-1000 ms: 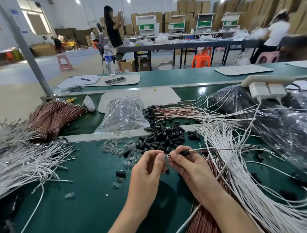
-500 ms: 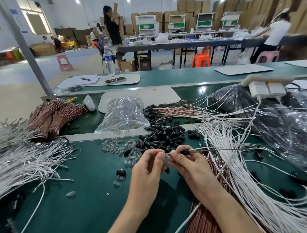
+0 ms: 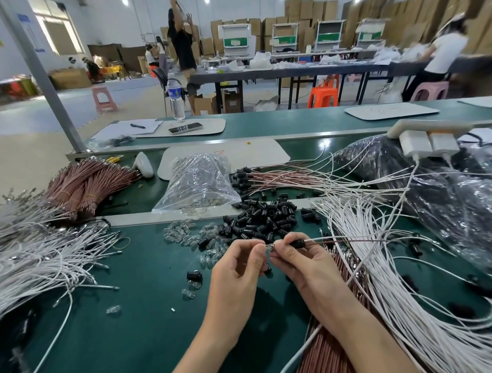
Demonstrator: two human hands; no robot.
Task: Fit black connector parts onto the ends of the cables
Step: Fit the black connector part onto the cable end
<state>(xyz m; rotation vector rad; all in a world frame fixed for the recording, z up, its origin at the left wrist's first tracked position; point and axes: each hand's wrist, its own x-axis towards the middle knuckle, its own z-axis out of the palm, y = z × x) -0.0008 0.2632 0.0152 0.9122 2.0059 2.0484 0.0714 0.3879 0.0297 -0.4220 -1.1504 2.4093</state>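
Head view: just in front of the pile of black connector parts [image 3: 262, 217], right hand [image 3: 302, 262] pinches one black connector [image 3: 297, 243] on a thin cable [image 3: 346, 240], left hand [image 3: 238, 265] pinches the cable's glinting tip [image 3: 269, 247]. Fitting seems under way; next, seat connector over tip squarely. Behind the pile, clear bag [image 3: 198, 170] holds small clear pieces [image 3: 194, 207].

The hall is lit brightly by ceiling lamps [image 3: 125, 2] and a washed-out window [image 3: 56, 34], glare is thrown off the clear plastic bag [image 3: 199, 183], soft shadows are cast on the green table [image 3: 127, 319] beneath the left hand [image 3: 237, 269] and right hand [image 3: 306, 266], and the far person in white [image 3: 447, 53] is blurred, the grey post [image 3: 40, 77] slanted by wide-angle distortion.
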